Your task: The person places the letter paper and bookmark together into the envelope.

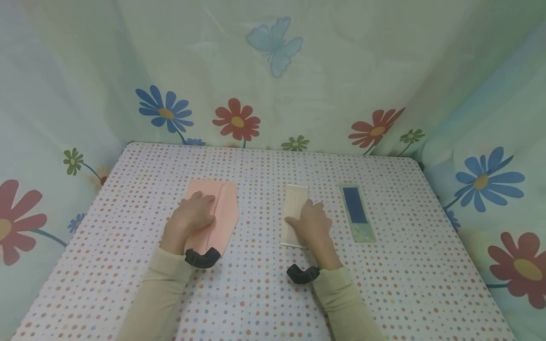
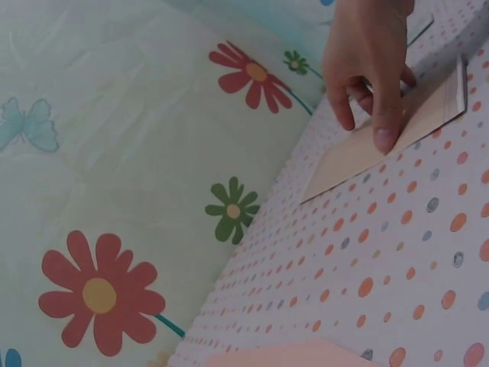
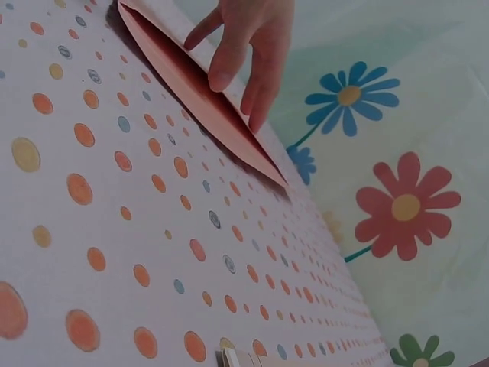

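Pink, an envelope (image 1: 226,213) lies at left on the dotted worktop (image 1: 256,293), partly hidden by the left hand (image 1: 189,215), which is relaxed over it with fingers parted; nothing is seen gripped. At centre, a cream packet (image 1: 294,203) is touched by the right hand (image 1: 313,222), whose fingers are loosely spread and whose thumb is laid on the packet; its right edge is obscured. One green-bordered packet (image 1: 355,203) with a blue panel lies apart at right; its markings cannot be read. Two hands, two packets, one envelope and two black wrist pieces (image 1: 202,258) are counted. The envelope's gaping mouth is shown only in the right wrist view, where the cream packet is cut to a corner; in the left wrist view, only the envelope's edge is included.
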Motion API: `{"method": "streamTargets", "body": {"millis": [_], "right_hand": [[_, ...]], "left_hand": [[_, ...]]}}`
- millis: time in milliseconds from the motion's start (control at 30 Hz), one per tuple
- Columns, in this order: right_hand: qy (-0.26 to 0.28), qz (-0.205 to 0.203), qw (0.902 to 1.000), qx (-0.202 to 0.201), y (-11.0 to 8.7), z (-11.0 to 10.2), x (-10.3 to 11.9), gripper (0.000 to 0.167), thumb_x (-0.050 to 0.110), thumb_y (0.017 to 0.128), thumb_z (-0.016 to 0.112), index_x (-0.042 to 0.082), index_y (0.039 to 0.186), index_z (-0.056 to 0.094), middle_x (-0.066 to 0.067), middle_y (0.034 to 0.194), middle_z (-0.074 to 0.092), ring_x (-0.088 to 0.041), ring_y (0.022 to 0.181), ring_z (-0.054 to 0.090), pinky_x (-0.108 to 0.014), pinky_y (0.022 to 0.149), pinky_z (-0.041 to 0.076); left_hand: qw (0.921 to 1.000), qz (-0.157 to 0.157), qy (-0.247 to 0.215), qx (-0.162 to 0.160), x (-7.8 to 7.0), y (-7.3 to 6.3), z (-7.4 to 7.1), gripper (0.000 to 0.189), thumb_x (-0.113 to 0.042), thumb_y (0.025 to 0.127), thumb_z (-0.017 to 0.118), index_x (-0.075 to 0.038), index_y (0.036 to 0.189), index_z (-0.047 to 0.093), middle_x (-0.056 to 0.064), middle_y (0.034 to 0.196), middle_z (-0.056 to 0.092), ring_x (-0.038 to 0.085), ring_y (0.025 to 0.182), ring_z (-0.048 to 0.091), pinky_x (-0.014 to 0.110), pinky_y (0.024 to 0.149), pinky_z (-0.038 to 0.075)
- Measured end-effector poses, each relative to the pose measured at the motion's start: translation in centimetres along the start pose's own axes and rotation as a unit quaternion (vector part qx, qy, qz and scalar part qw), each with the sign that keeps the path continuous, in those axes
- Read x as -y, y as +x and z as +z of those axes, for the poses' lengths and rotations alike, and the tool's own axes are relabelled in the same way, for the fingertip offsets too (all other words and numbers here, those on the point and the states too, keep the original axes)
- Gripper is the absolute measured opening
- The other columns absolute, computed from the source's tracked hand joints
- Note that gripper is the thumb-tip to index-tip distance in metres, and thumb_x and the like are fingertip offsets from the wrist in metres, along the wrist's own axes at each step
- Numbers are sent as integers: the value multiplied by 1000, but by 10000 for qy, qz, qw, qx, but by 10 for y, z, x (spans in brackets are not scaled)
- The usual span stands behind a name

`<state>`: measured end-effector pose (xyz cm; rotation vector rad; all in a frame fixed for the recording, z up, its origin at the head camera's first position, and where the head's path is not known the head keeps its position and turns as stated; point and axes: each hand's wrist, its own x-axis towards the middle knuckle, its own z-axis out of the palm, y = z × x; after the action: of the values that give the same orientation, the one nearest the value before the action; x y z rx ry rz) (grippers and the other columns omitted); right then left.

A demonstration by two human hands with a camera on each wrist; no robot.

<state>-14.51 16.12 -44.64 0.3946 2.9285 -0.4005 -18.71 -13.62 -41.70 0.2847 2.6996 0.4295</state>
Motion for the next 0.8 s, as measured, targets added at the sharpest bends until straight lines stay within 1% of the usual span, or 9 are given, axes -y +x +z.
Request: {"method": "streamTargets", "body": {"millis": [100,300,433,533,633,733,800], "right_hand": [[20,-27,10000,-44,1,2,-1,85,54,83,63,-9,134,38,-32,114,50,-43,99,58,-59,80,51],[123,23,9999,16,2,1,-1,81,54,84,63,-8,131,40,-30,112,51,-42,98,58,-58,80,51],[200,92,9997,120,2,-1,-2,78,49,88,59,-8,136,36,-30,116,51,-42,101,58,-58,83,50],[274,182,9993,194,3,-2,-2,74,44,92,56,-6,141,31,-30,121,50,-42,104,58,-57,86,49],[383,299,9986,215,5,-3,0,69,39,93,55,-3,143,31,-29,125,49,-42,107,57,-56,88,49],[480,379,9979,199,7,-3,1,63,34,95,54,-1,143,33,-28,127,50,-42,109,57,-55,89,49],[538,372,9977,197,8,-2,1,60,31,95,53,0,143,34,-26,128,51,-42,110,57,-55,90,49]], "left_hand": [[10000,66,14,14,1,1,1,64,-19,85,53,-7,146,37,26,153,22,53,137,23,70,104,28],[10000,14,-40,28,2,1,1,64,-19,85,53,-9,146,37,25,154,22,55,136,23,70,104,28],[10000,63,-14,-3,2,2,1,64,-19,85,53,-8,145,37,25,153,24,52,137,24,69,106,26],[10000,72,-2,5,3,2,1,64,-20,85,53,-8,145,37,25,153,25,53,136,25,69,105,28],[10000,44,-34,50,3,3,0,64,-21,85,54,-8,146,37,25,153,24,55,136,23,69,105,28],[9999,98,0,79,4,4,0,64,-20,84,53,-7,145,38,25,153,25,51,138,23,67,109,24],[9998,161,70,88,4,5,0,64,-20,84,53,-5,145,38,25,152,26,46,140,25,64,113,20]]}}
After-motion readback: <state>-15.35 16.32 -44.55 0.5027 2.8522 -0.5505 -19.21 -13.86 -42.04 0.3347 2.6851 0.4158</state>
